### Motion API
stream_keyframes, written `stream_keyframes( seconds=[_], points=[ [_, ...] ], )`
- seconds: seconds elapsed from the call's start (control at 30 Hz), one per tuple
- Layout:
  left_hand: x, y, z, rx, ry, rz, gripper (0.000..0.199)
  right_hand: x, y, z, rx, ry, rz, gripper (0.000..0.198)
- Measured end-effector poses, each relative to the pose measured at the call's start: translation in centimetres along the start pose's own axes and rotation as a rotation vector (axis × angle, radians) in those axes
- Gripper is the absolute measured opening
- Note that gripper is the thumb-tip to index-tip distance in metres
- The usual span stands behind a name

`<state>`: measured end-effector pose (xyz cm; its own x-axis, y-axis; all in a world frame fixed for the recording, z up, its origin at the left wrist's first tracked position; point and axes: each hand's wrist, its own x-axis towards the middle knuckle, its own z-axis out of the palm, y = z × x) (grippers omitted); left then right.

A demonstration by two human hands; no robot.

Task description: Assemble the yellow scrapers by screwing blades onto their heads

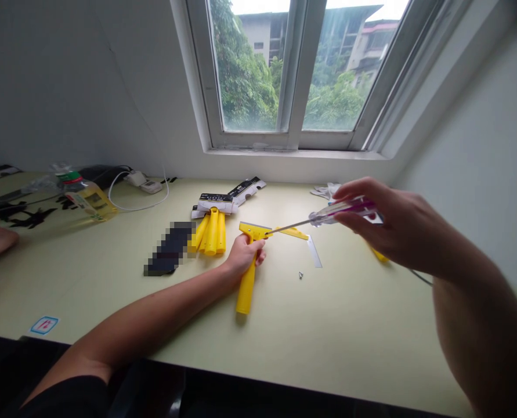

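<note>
Left hand clasps the yellow scraper below its head, apparently steadying it; right hand grips the screwdriver, tip at the head.

Your main light is daylight from the window, where the sky burns out to white, while the left wall stays dim grey. Across your table the light is even, with soft shadows, shading along the underside of your right hand and a pale glint on the thin metal blade. You have wide-angle distortion splaying the window outward, darkening at the upper right corner, and coarse pixelation over one dark object.
</note>
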<state>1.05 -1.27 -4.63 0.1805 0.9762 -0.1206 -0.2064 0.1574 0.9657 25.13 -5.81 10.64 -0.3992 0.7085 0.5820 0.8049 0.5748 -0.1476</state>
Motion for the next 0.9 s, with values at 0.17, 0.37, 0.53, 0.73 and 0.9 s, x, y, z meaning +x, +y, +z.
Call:
stream_keyframes(
  seconds=[0.17, 0.37, 0.53, 0.73, 0.9],
  points=[
    [-0.1, 0.1, 0.1, -0.010, 0.027, -0.007, 0.016, 0.1, 0.0, 0.3, 0.010, -0.044, 0.043, 0.038],
    [-0.1, 0.2, 0.2, -0.040, 0.030, -0.016, 0.018, 0.2, 0.0, 0.6, -0.088, 0.048, 0.096, 0.029],
    [-0.1, 0.2, 0.0, -0.046, 0.067, -0.020, 0.016, 0.3, 0.1, 1.5, 0.091, -0.011, -0.068, 0.035],
    [-0.1, 0.6, 0.1, -0.028, 0.108, -0.048, 0.020, 0.5, -0.4, 1.7, 0.084, -0.043, -0.004, 0.032],
    [0.0, 0.6, 0.1, -0.027, 0.093, -0.036, 0.020, 0.5, -0.4, 2.1, -0.041, 0.101, 0.098, 0.028]
  ],
)
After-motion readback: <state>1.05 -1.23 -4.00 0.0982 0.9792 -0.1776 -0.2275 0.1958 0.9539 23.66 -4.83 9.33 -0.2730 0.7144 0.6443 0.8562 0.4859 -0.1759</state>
